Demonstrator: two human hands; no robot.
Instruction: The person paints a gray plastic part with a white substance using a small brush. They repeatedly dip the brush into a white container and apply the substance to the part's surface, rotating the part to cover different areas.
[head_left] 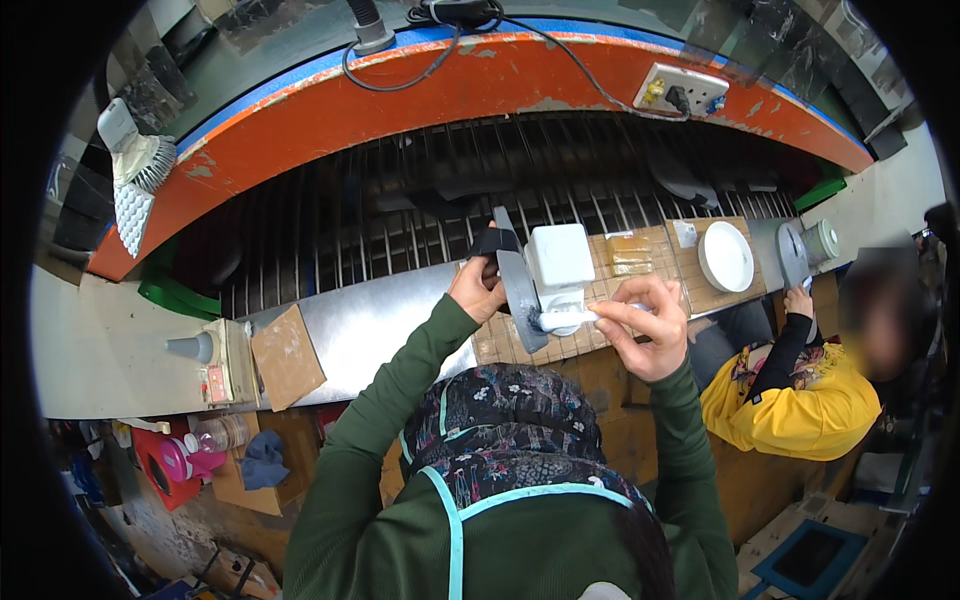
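Note:
My left hand (pixel 474 292) grips a grey shoe sole (pixel 518 295), held up on its edge. A black piece (pixel 492 241) sits against the sole by my fingertips; I cannot tell whether it is a strap or part of an upper. Between the thumb and fingers of my right hand (pixel 648 328) is a brush with a white handle (pixel 575 317). Its dark bristles touch the lower part of the sole's face. Just behind the brush stands a white square container (pixel 560 254), with a smaller white part below it, partly hidden by the brush.
Beyond the metal-topped bench (pixel 385 318) runs a roller conveyor (pixel 370 235) carrying dark shoe pieces. Right of me are a yellowish block (pixel 630 254), a white bowl (pixel 726 256) and a co-worker in yellow (pixel 800 405) holding a grey sole. A brown board (pixel 288 357) lies at left.

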